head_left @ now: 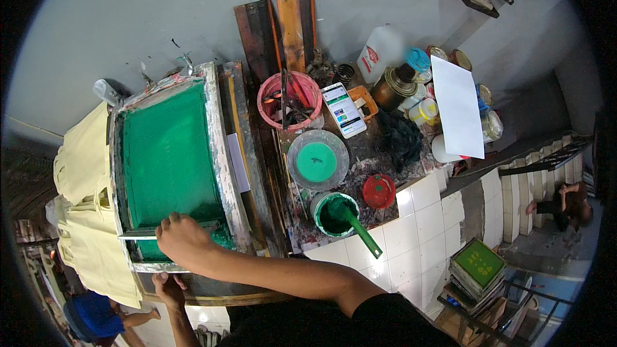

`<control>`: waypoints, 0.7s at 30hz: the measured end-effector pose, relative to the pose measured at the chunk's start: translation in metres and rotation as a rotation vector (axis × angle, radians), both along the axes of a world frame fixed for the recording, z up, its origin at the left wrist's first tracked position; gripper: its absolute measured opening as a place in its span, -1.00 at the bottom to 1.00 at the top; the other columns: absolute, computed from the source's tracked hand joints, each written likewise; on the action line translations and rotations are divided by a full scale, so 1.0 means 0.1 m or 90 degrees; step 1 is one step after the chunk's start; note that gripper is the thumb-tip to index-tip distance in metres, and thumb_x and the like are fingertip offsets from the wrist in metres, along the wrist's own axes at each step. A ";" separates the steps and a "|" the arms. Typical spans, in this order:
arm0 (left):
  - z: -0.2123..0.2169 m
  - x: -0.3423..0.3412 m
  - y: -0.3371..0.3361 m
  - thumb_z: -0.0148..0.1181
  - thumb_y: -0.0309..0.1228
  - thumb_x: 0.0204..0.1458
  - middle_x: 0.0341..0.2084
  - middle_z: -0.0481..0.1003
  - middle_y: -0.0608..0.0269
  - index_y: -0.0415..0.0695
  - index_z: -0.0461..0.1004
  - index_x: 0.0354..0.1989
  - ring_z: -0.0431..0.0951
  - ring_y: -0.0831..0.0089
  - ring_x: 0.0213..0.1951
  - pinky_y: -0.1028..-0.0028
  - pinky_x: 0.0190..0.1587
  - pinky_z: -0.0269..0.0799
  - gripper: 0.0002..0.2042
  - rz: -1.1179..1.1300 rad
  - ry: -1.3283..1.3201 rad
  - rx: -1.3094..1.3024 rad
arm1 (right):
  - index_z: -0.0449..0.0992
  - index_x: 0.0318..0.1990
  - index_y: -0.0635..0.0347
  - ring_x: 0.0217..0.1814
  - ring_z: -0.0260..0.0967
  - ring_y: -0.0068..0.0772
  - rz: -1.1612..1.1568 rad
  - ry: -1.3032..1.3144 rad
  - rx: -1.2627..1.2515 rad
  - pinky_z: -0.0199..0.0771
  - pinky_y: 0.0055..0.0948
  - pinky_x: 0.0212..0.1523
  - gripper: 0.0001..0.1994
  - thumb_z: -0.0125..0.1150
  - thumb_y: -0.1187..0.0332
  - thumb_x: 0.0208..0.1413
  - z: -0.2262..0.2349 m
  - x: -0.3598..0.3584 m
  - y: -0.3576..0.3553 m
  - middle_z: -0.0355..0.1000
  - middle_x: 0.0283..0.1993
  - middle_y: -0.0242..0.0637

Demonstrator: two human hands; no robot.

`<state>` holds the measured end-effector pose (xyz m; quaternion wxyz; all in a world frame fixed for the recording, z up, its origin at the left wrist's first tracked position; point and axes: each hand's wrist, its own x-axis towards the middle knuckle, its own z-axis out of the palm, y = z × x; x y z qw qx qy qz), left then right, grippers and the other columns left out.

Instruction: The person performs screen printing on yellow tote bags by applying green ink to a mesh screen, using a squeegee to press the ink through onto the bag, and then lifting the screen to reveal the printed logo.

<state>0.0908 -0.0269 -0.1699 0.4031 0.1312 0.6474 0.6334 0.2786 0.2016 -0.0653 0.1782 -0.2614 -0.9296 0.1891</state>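
A screen printing frame (228, 218) with green ink over its mesh lies on the work table to the left. My right hand (183, 238) is closed over a squeegee (138, 234) that rests across the near part of the mesh. Below, my left hand (168, 289) is at the frame's near edge, fingers curled against it; some of the fingers are hidden. Right of the frame stand a tub of dark green ink (324, 223) with a green-handled spatula (365, 236) in it and a grey bowl of lighter green ink (299, 170).
Pale yellow fabric (83, 238) hangs left of the frame. On the side table are a pink bucket (263, 106) of tools, a phone (344, 110), a red lid (379, 191), black cloth (400, 138) and several jars. Two other people are at the lower left and far right.
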 end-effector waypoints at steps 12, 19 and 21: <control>0.11 0.12 0.12 0.07 -0.20 0.15 -0.70 0.30 0.12 -0.05 0.18 -0.29 0.34 0.29 -0.72 0.40 -0.65 0.36 -0.76 -0.026 0.028 0.008 | 0.59 -0.30 0.25 -0.22 0.53 -0.26 -0.033 0.020 -0.003 0.54 -0.34 -0.27 -0.81 0.26 0.37 -0.09 -0.03 -0.03 -0.03 0.58 -0.33 -0.17; 0.17 0.21 0.22 0.10 -0.25 0.11 -0.71 0.30 0.14 -0.08 0.17 -0.36 0.34 0.28 -0.74 0.37 -0.64 0.36 -0.76 0.007 0.013 0.021 | 0.55 -0.29 0.21 -0.24 0.51 -0.29 -0.159 -0.041 0.038 0.44 -0.32 -0.24 -0.83 0.23 0.37 -0.05 0.07 -0.15 -0.10 0.55 -0.37 -0.23; 0.18 0.18 0.23 0.15 -0.29 0.06 -0.73 0.29 0.15 -0.08 0.18 -0.37 0.33 0.29 -0.75 0.36 -0.63 0.36 -0.75 -0.029 0.014 0.029 | 0.53 -0.26 0.20 -0.23 0.50 -0.29 -0.174 -0.039 0.063 0.42 -0.31 -0.22 -0.82 0.22 0.37 -0.03 0.04 -0.15 -0.11 0.54 -0.35 -0.25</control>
